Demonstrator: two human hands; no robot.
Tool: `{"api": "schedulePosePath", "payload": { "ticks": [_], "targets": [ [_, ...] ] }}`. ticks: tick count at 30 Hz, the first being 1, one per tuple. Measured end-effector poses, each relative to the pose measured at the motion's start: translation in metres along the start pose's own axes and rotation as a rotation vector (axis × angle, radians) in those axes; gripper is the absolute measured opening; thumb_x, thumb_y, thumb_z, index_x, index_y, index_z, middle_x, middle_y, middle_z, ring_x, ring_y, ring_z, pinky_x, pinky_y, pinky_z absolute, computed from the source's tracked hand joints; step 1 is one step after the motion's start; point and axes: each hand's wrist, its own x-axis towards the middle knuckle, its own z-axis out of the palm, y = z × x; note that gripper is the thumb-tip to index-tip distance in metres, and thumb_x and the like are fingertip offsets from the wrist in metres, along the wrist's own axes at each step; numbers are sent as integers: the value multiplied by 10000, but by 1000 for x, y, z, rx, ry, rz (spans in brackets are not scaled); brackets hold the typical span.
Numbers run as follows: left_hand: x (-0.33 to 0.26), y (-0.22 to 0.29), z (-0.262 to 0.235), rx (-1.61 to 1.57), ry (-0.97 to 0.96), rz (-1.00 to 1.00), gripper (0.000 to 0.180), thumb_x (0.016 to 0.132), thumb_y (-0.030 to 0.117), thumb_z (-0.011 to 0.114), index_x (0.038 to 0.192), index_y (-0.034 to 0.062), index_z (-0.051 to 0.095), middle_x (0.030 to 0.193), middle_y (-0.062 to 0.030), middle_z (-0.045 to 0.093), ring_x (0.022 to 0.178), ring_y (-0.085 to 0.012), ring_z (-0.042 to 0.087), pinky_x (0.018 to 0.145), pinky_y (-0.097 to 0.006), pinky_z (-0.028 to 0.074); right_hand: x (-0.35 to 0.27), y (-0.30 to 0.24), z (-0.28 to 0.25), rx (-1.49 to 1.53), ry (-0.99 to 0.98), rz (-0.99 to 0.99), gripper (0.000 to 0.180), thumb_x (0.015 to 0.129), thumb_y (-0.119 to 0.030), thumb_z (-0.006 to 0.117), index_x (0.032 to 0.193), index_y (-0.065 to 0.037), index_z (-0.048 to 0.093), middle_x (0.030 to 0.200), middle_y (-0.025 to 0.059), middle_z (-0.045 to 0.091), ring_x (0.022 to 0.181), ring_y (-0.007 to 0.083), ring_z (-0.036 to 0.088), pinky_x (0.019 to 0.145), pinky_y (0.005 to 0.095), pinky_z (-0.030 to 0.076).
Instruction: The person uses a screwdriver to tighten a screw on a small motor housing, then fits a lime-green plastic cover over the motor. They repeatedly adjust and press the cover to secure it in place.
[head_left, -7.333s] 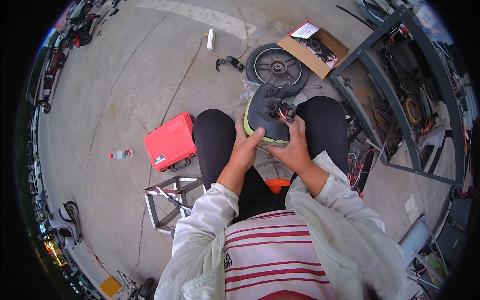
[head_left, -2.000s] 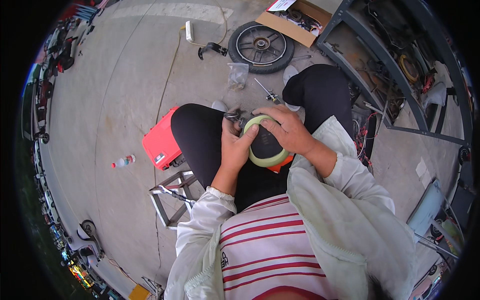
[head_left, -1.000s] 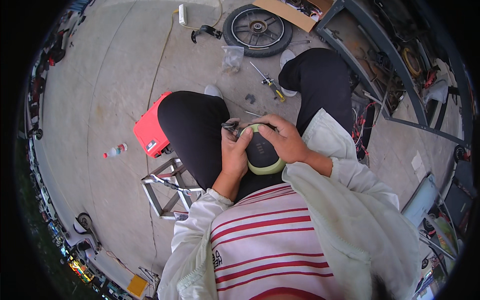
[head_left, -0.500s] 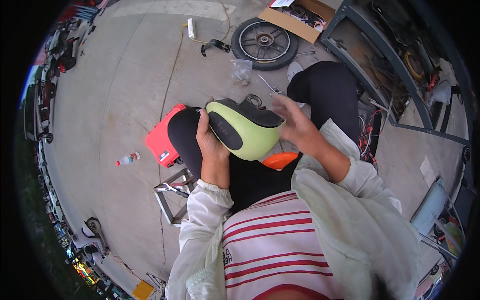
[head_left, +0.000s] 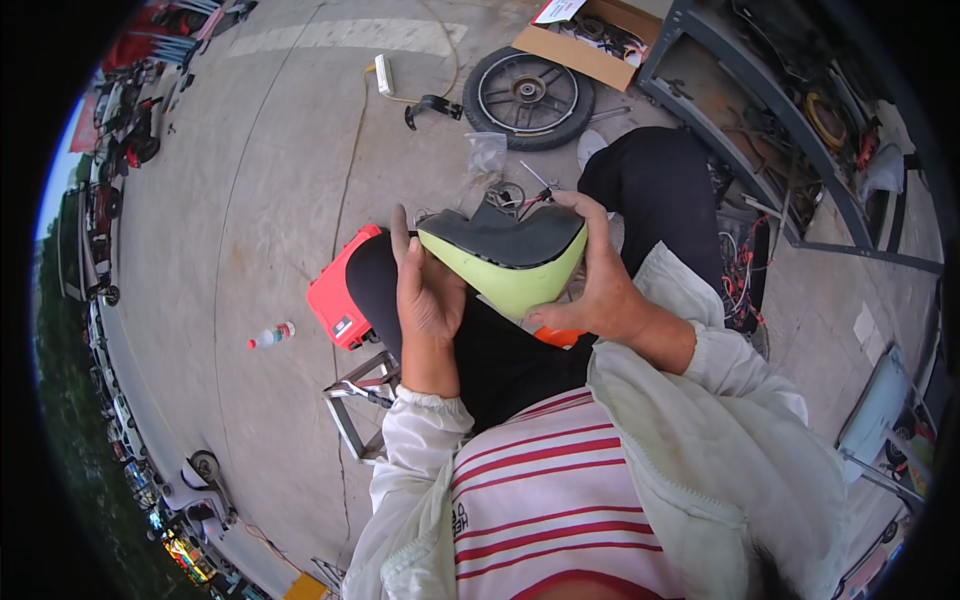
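A lime-green and black plastic housing [head_left: 505,250] is held in front of my lap, its black side facing up, with dark loops of wire at its far edge. My right hand [head_left: 605,290] grips its right end, thumb underneath near the green tip and fingers over the far corner. At the left end my left hand [head_left: 430,300] stands open, thumb and a finger pointing up, the palm beside the green shell. Whether that palm touches the shell I cannot tell. Below the housing, part of an orange object [head_left: 558,337] shows between my legs.
A red case [head_left: 340,295] and a metal-framed stool [head_left: 352,415] sit left of my leg, a plastic bottle [head_left: 271,335] farther left. Ahead lie a wheel [head_left: 528,90], a clear bag [head_left: 487,152] and a cardboard box [head_left: 575,55]. A grey metal rack [head_left: 745,95] stands right.
The housing has turned so its black side faces up and its dark oval panel is out of sight. My right hand has closed on its right end; my left thumb has come off it.
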Motion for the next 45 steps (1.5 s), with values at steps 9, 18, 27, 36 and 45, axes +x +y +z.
{"api": "schedulePosePath", "payload": {
  "ticks": [9, 18, 27, 36, 45],
  "targets": [
    [-11, 42, -19, 1292, -410, 486, 699, 881, 303, 687, 1455, -29, 464, 1437, -211, 460, 1309, -274, 488, 1111, -379, 368, -8, -11, -30, 192, -151, 170, 1202, 584, -276, 981, 1495, -41, 233, 1389, 120, 436, 1321, 227, 441, 1141, 351, 329],
    [-54, 35, -5, 1166, -641, 281, 953, 575, 354, 969, 1373, 22, 568, 1211, -196, 632, 1103, -322, 644, 965, -383, 505, -25, -5, -39, 25, -404, 107, 1127, 611, -332, 974, 1471, -67, 296, 1386, 151, 485, 1335, 276, 456, 1136, 385, 358],
    [-72, 23, 7, 1422, -721, 156, 1037, 484, 429, 957, 1418, 140, 612, 823, -119, 578, 737, -286, 565, 715, -375, 483, -41, -2, -37, -43, -507, 207, 1143, 596, -314, 987, 1481, -74, 306, 1435, 151, 442, 1356, 287, 441, 1139, 390, 363],
    [-78, 11, -6, 1347, -760, 263, 984, 521, 469, 938, 1398, 136, 641, 728, -84, 443, 652, -259, 482, 630, -366, 433, -54, 3, -33, 47, -460, 262, 1079, 617, -353, 973, 1463, -73, 365, 1430, 145, 446, 1357, 281, 432, 1150, 381, 339],
    [-87, 1, -9, 1331, -726, 277, 862, 558, 440, 933, 1336, 159, 691, 712, -99, 484, 641, -281, 521, 622, -387, 459, -68, 7, -31, 81, -444, 333, 1040, 625, -340, 957, 1453, -70, 388, 1411, 141, 456, 1356, 269, 430, 1147, 378, 335]
  ]
}}
